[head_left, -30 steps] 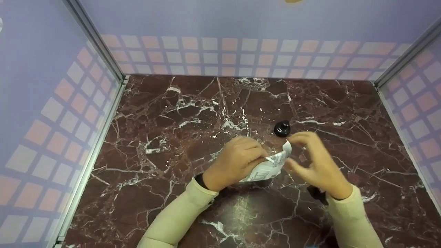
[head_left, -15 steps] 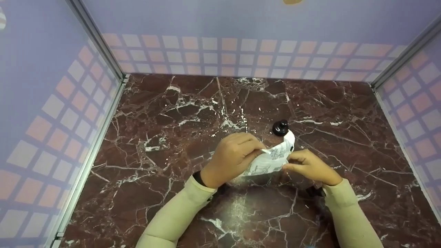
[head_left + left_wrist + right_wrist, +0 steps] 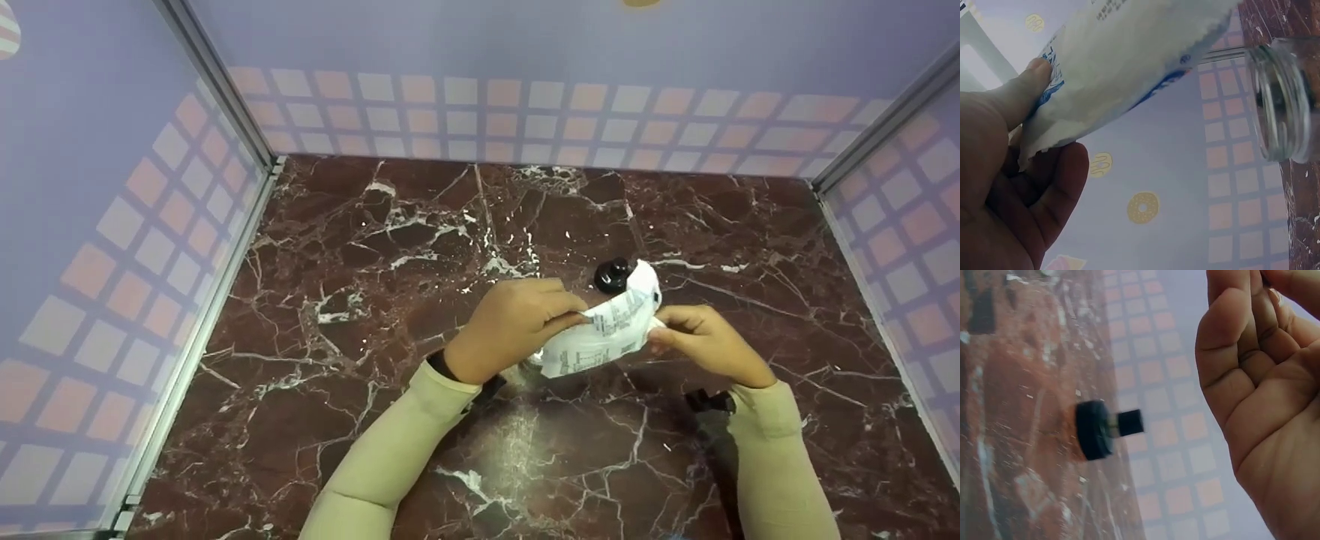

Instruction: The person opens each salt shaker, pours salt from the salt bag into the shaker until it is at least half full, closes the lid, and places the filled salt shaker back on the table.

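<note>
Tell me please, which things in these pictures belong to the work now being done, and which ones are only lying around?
Seem to belong to the work:
printed white bag, pinched by left hand and right hand
open glass jar, close to the bag

Lying around or background:
black knobbed lid on marbled table, no hand on it, though it may fit the jar
patterned wall panels

Left hand [image 3: 517, 328] and right hand [image 3: 711, 345] both pinch, arms [image 3: 397, 450] (sleeved) angled inward.
</note>
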A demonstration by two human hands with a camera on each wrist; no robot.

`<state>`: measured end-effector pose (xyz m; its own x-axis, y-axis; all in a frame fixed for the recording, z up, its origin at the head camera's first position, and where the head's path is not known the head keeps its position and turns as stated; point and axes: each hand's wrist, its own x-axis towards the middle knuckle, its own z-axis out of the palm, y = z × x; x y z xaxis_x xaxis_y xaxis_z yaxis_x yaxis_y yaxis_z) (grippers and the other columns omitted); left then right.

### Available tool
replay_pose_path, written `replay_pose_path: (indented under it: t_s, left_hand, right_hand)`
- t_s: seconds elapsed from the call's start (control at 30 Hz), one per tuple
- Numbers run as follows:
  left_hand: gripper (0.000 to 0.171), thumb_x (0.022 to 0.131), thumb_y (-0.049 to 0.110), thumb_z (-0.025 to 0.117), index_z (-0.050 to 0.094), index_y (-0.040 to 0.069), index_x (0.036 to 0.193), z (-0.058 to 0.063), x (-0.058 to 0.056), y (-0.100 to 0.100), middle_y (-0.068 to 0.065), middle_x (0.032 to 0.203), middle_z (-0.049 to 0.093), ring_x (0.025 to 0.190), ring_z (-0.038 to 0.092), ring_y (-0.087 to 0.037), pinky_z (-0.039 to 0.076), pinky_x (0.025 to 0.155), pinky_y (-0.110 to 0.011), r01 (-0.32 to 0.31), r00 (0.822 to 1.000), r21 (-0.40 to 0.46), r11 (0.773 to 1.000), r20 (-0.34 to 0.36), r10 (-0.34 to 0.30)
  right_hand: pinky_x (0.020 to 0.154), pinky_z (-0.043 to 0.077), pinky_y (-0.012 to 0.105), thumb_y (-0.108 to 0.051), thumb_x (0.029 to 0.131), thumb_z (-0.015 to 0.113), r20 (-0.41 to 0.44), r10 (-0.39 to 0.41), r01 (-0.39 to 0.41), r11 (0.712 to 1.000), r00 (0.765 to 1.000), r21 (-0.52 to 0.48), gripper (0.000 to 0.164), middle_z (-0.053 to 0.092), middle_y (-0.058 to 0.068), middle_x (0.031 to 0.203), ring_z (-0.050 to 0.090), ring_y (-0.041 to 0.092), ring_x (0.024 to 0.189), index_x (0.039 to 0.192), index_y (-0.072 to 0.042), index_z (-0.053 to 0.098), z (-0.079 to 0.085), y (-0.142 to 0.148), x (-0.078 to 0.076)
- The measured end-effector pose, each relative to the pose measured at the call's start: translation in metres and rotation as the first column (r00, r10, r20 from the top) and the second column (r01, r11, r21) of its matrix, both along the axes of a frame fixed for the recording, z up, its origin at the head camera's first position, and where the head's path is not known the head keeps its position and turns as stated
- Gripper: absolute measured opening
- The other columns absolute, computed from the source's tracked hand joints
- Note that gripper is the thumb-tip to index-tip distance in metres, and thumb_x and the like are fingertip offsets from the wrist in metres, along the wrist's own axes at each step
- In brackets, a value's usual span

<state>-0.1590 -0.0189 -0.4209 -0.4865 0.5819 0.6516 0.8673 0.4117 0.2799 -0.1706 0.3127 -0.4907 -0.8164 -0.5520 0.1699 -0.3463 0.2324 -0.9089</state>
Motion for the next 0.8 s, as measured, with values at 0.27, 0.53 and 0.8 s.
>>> replay_pose_path:
  t_s: [0.27,0.53,0.8]
  left_hand:
    - [0.021,0.098,0.034,0.068,0.078,0.016,0.095,0.001,-0.006,0.013,0.007,0.083,0.07,0.065,0.058,-0.001,0.046,0.061,-0.013,0.075,0.996,-0.005,0.997,0.057,-0.075]
    - [0.019,0.102,0.028,0.066,0.078,0.014,0.101,-0.003,-0.012,0.018,0.005,0.088,0.075,0.066,0.061,-0.003,0.051,0.067,-0.016,0.077,0.973,-0.064,0.995,0.222,-0.061]
    - [0.021,0.1,0.035,0.069,0.079,0.017,0.096,-0.017,-0.014,0.016,0.01,0.079,0.071,0.057,0.048,-0.002,0.047,0.062,-0.017,0.001,0.917,-0.056,0.998,0.399,0.022]
  right_hand:
    - [0.055,0.052,0.025,0.004,0.101,0.059,0.091,-0.146,0.147,0.989,0.985,-0.007,0.014,0.067,0.008,0.075,0.063,0.016,0.066,0.091,0.006,0.068,0.013,0.015,0.003]
    - [0.047,0.047,0.024,-0.003,0.104,0.059,0.133,-0.22,0.221,0.975,0.966,0.01,0.019,0.064,0.006,0.071,0.057,0.016,0.059,0.09,0.009,0.064,0.025,0.024,0.007]
    - [0.053,0.045,0.027,-0.002,0.105,0.055,0.144,-0.14,0.153,0.984,0.98,-0.088,0.024,0.059,0.011,0.072,0.054,0.02,0.061,0.09,0.015,0.059,0.02,0.029,0.003]
